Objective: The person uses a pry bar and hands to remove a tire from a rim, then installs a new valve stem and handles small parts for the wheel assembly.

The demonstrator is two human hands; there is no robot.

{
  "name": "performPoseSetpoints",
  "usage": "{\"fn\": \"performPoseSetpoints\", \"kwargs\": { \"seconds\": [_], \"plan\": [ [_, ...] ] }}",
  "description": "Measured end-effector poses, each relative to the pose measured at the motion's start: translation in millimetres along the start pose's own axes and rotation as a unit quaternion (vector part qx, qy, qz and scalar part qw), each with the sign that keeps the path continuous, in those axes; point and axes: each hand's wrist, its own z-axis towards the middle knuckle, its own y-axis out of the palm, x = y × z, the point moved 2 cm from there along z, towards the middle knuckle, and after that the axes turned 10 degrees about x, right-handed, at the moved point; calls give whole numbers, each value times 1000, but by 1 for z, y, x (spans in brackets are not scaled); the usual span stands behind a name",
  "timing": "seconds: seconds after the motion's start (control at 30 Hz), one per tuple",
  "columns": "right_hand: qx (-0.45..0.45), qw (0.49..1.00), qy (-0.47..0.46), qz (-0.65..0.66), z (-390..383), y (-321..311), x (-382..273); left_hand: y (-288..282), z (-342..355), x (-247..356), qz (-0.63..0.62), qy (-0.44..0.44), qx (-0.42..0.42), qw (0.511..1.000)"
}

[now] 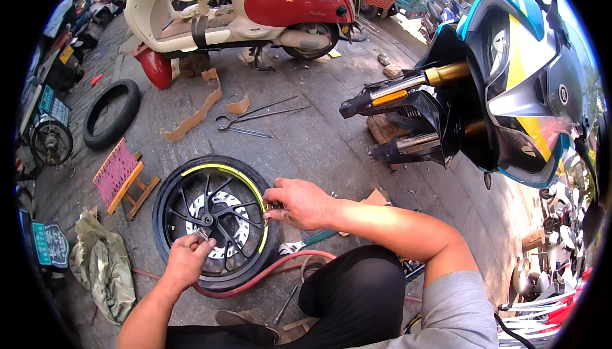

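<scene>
A black motorcycle wheel (213, 221) with a yellow rim stripe and a silver brake disc lies flat on the pavement in front of me. My left hand (187, 260) rests over the wheel's near side, fingers pinched on a small metal part at the hub. My right hand (301, 201) grips the tyre's right edge where the rim meets it. A red air hose (268, 272) curves along the wheel's near side.
A motorcycle's bare front fork (408, 116) hangs at right, its blue and yellow fairing (523, 81) above. A red and cream scooter (255, 5) stands at the back. Long tyre levers (255, 119), a spare tyre (111, 113), a small woven stool (121, 177), a wrench (306, 242) and cardboard scraps lie around.
</scene>
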Motion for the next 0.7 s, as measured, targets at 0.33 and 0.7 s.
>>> {"fn": "performPoseSetpoints", "kwargs": {
  "seconds": [0.33, 0.7],
  "plan": [
    [120, 979, -31, 162, -52, -20, -163, 6, -134, 59, -50, 165, 107, 979],
    [148, 979, -132, 50, -56, 9, -178, -9, -146, 39, -35, 204, 122, 971]
  ]
}}
